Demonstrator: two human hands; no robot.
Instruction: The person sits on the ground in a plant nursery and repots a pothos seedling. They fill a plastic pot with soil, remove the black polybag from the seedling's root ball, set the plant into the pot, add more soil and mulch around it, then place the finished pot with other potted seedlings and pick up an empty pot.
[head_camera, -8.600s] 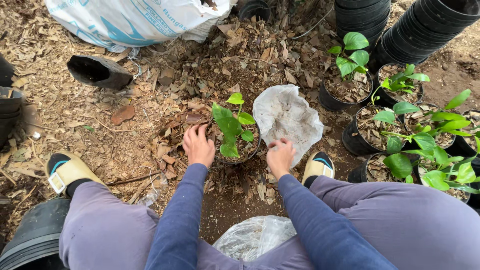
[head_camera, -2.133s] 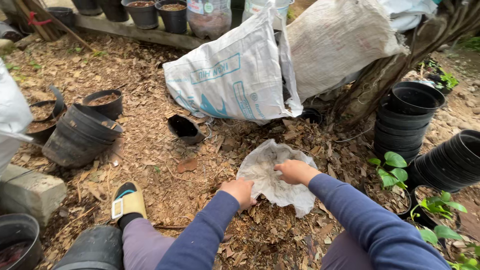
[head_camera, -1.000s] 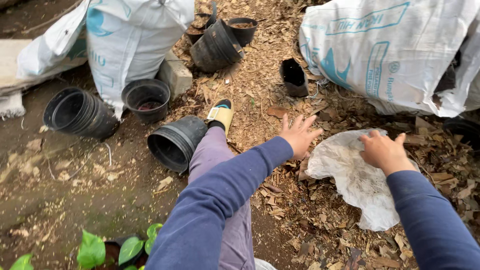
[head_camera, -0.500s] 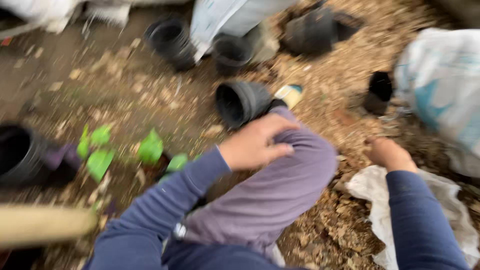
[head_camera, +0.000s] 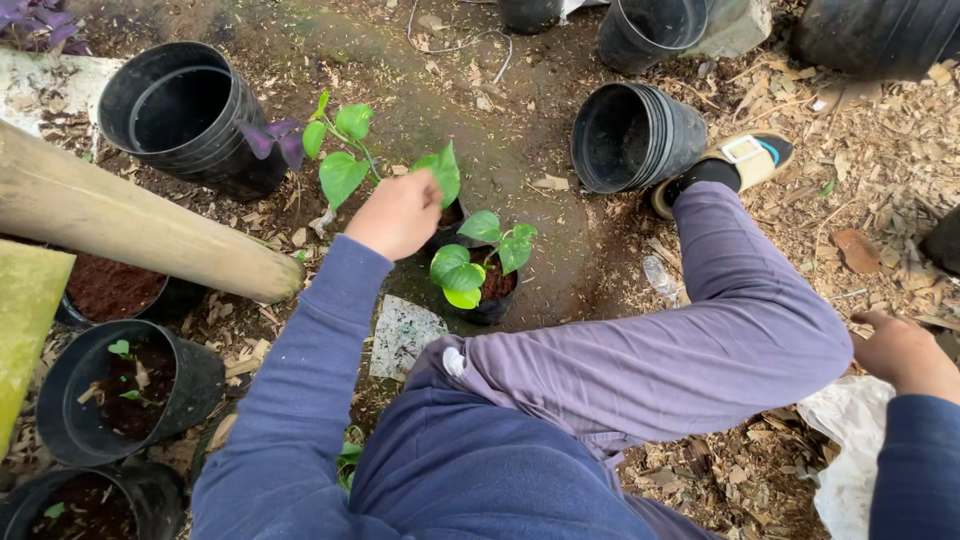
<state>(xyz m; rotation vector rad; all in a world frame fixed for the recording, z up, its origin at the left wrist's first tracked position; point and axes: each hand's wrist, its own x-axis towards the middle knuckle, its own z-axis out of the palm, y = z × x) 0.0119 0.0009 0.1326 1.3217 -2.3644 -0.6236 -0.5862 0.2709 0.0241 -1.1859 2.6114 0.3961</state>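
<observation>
L hand (head_camera: 398, 212) reaching fwd, fingers curled; R hand (head_camera: 897, 350) low, knuckles up.

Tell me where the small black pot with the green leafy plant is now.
In the head view, the small black plastic pot with the green leafy plant stands on bare soil left of centre, just below the left hand and beside the person's purple-trousered knee.

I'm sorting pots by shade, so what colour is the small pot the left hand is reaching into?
Black, seen in the head view: the left hand is at the small pot.

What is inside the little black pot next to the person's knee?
The little black pot holds reddish-brown soil and a small plant with round green leaves. The leaves cover most of the soil; roots stay hidden.
</observation>
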